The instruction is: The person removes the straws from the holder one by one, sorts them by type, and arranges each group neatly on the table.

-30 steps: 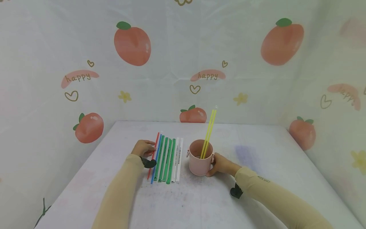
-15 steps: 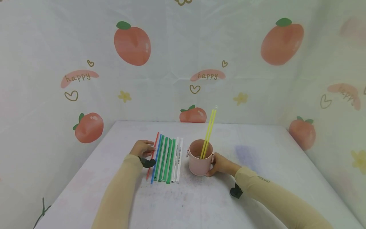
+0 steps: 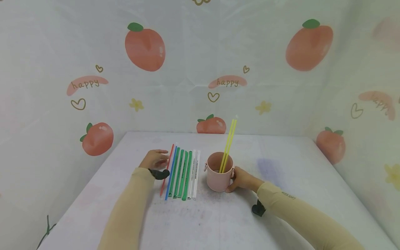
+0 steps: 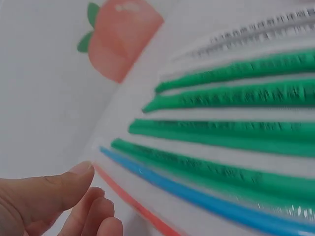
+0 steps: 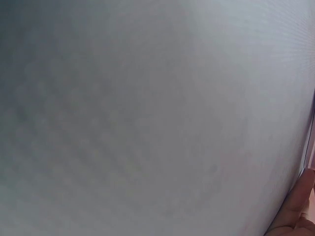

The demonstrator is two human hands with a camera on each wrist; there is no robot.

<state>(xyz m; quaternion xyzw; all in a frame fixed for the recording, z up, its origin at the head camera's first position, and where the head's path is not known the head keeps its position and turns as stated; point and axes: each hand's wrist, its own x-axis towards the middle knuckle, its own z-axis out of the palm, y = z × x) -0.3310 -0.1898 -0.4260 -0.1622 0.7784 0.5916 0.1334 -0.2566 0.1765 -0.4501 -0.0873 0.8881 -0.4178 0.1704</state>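
My left hand (image 3: pixel 155 159) is beside the red straw (image 3: pixel 171 151), the leftmost of a row of wrapped straws lying on the table. In the left wrist view its thumb is close to the end of the red straw, fingers loosely bent; contact is unclear. Right of it lie a blue straw (image 4: pixel 197 196), several green-wrapped straws (image 4: pixel 226 129) and two white-wrapped straws (image 3: pixel 194 173). My right hand (image 3: pixel 243 178) grips the side of a small pink bucket (image 3: pixel 217 182) with ring handles. Two yellow straws (image 3: pixel 229 139) lean upright inside it. The right wrist view shows mostly blurred tabletop and part of that hand.
The white table (image 3: pixel 193 225) extends in front of both forearms, with a bluish smudge (image 3: pixel 270 170) on its right side. A white curtain (image 3: pixel 184 52) printed with peaches hangs behind it and along both sides.
My left hand has shifted slightly up and left, away from the straws. The right hand and the bucket stay in place.
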